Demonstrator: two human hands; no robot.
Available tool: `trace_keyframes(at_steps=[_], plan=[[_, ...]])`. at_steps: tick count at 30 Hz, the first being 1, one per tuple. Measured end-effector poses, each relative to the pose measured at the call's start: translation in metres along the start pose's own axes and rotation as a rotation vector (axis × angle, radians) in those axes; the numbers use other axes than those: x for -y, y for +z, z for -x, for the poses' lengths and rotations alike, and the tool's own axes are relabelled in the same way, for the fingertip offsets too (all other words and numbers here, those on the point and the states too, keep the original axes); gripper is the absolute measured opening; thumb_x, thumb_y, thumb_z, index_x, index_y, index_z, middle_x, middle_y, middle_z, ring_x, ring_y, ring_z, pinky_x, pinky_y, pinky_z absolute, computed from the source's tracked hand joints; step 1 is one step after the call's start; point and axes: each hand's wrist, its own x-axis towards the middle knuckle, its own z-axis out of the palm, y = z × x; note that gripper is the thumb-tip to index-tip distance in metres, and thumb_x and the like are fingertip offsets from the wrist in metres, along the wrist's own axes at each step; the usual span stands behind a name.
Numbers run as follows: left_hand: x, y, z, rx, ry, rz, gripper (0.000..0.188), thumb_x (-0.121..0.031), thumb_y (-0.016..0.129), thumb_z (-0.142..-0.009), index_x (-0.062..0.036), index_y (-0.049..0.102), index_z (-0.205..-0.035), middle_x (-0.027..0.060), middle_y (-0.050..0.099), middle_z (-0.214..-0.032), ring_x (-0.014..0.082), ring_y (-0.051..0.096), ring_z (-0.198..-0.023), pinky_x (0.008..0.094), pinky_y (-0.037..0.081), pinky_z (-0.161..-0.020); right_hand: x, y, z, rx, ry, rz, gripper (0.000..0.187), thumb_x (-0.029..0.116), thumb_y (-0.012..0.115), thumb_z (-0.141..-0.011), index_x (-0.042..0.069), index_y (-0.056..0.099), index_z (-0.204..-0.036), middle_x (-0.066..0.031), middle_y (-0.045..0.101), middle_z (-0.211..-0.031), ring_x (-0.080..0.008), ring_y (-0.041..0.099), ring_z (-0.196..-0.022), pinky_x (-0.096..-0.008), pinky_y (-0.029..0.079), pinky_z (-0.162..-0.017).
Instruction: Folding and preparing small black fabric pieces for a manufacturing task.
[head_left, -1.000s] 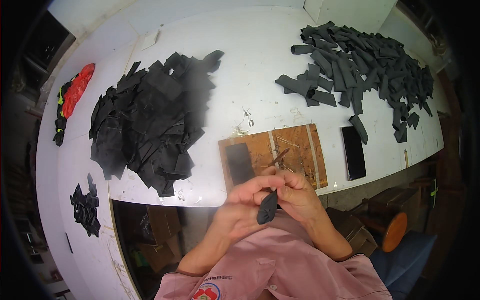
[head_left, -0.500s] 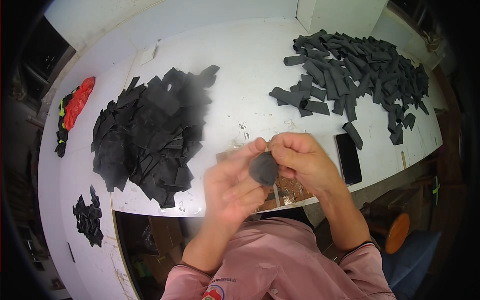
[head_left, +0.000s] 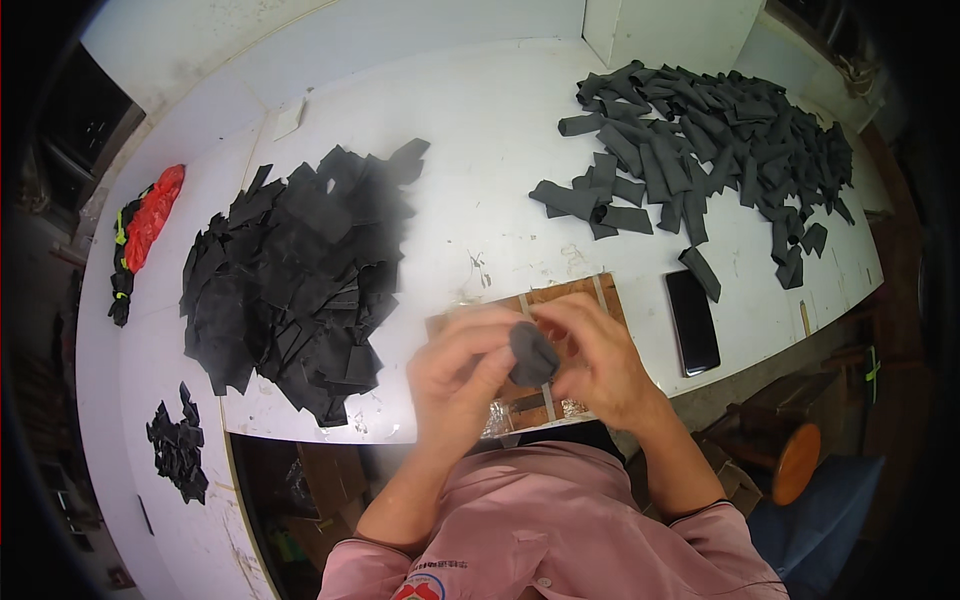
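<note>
A small dark grey fabric piece, bent into a rounded shape, is pinched between the thumb and fingers of my left hand. Close by its right side, my right hand has its fingers curved and spread from the thumb. No firm grip by that hand shows, though motion smears its fingertips. Both hands hover over a brown board with pale strips, at the table's front edge. Left of them spreads a big heap of flat black fabric pieces. Many rolled dark grey fabric tubes lie at the far right.
One single fabric tube touches the top of a black phone right of the board. A red plastic bag and a small pile of black scraps lie on the left. An orange round stool stands below the table's right side.
My right hand's fingers have come away from the fabric piece and spread. My left hand has turned, its thumb now pressed on the piece. More of the board shows.
</note>
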Motion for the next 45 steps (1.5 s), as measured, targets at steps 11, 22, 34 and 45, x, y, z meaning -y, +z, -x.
trace_keyframes(at_steps=[11,22,34,45], plan=[[0.009,0.012,0.002,-0.036,-0.245,0.562,0.021,-0.006,0.06,-0.077,0.0017,0.056,-0.096,0.0157,0.059,-0.094,0.0223,0.057,-0.087,0.0334,0.045,-0.078,-0.027,0.005,0.016,0.139,-0.175,0.438,0.017,0.015,0.065,-0.066,0.005,0.051,-0.065,-0.0069,0.049,-0.061,-0.0218,0.052,-0.058,-0.0327,0.04,-0.046],[-0.012,0.027,-0.011,0.071,-0.09,-0.254,0.016,0.007,0.058,-0.072,0.0008,0.06,-0.086,0.0085,0.06,-0.081,0.012,0.054,-0.073,0.0216,0.042,-0.068,-0.055,0.014,0.024,0.14,-0.114,0.266,0.008,0.009,0.059,-0.068,0.002,0.055,-0.068,-0.0112,0.05,-0.063,-0.0291,0.052,-0.058,-0.0378,0.042,-0.05],[0.014,0.001,0.008,-0.237,-0.102,0.073,0.021,-0.018,0.053,-0.086,0.0026,0.057,-0.088,0.0139,0.06,-0.089,0.0175,0.055,-0.08,0.0298,0.042,-0.078,-0.024,0.0,0.002,0.352,-0.094,0.409,0.026,0.026,0.061,-0.074,0.004,0.053,-0.061,-0.0086,0.051,-0.056,-0.026,0.054,-0.054,-0.0364,0.043,-0.053],[0.105,-0.054,0.041,-0.323,-0.437,-1.079,0.026,-0.013,0.063,-0.072,-0.0004,0.055,-0.094,0.0168,0.053,-0.092,0.0307,0.051,-0.088,0.0369,0.041,-0.074,-0.059,-0.042,-0.02,-0.216,0.524,-0.309,0.046,0.043,0.039,-0.089,0.001,0.057,-0.094,-0.0021,0.055,-0.061,-0.0039,0.044,-0.049,-0.0192,0.036,-0.046]])
